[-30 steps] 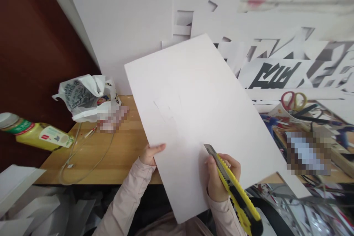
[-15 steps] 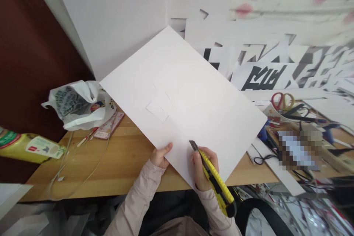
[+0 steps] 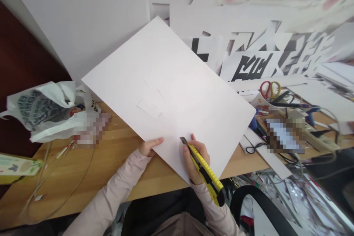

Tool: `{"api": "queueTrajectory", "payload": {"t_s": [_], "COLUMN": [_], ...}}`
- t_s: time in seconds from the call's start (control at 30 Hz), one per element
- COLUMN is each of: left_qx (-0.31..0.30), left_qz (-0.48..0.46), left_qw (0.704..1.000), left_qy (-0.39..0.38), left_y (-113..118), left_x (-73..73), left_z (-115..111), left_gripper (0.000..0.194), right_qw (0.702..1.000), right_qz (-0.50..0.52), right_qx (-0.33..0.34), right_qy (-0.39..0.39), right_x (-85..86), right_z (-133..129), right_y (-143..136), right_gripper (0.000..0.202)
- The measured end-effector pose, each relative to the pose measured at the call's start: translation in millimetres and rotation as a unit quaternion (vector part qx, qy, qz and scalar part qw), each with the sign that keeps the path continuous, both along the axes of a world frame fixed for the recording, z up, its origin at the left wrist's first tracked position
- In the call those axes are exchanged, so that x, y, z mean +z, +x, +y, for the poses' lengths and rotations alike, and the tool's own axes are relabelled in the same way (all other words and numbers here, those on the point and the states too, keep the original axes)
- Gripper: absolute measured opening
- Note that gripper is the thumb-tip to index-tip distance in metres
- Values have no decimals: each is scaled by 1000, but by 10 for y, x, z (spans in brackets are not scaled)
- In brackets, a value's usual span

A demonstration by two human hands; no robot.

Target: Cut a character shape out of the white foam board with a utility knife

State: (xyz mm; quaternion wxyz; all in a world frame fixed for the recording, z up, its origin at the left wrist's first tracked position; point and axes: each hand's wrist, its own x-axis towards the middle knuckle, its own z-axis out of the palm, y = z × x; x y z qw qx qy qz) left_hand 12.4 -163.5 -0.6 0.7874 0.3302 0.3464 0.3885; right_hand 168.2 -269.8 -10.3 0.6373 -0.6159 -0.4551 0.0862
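Note:
A large white board [image 3: 177, 81] lies tilted like a diamond over the table edge, with thin cut lines left of its middle. My left hand [image 3: 151, 146] grips the board's lower left edge, thumb on top and the other fingers hidden underneath. Near the board's bottom corner, my right hand [image 3: 197, 158] is closed around a yellow utility knife [image 3: 206, 171]. The knife's blade is out and points up and left, over the board below the cut lines; whether it touches the surface I cannot tell.
On the wooden table [image 3: 110, 162], a white plastic bag [image 3: 52, 107] and cables lie at left. A cup with scissors [image 3: 269, 90], white strips [image 3: 272, 158] and a power strip [image 3: 318, 138] are at right. White sheets with cut-outs stand behind.
The view has shifted to the right, so most things appear farther left. Both hands keep their hold on the board and the knife.

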Motion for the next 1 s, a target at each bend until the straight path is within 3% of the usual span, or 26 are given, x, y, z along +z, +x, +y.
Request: {"api": "queueTrajectory", "payload": {"t_s": [0.13,0.3,0.47,0.77,0.9,1.0], "left_qx": [15,35,63,-6,-133,-133], "left_qz": [126,151,151,177,146,128], "left_qw": [985,981,977,972,972,974], "left_qy": [117,121,136,158,131,132], "left_y": [-59,-64,-42,-90,-94,-83], "left_x": [99,42,-13,30,-10,-13], "left_z": [75,32,-13,35,13,1], "left_gripper": [57,52,43,26,50,51], "right_qw": [1000,998,996,993,991,991], "right_qz": [-13,-39,-49,-111,-135,-131], "right_qx": [-10,-7,-31,-4,12,21], "right_qy": [-3,-41,-75,-34,-3,1], "right_x": [76,117,35,16,16,23], "right_z": [6,8,-26,17,48,54], "right_y": [-58,-107,-108,-88,-89,-106], "right_gripper": [13,11,13,18,24,28]}}
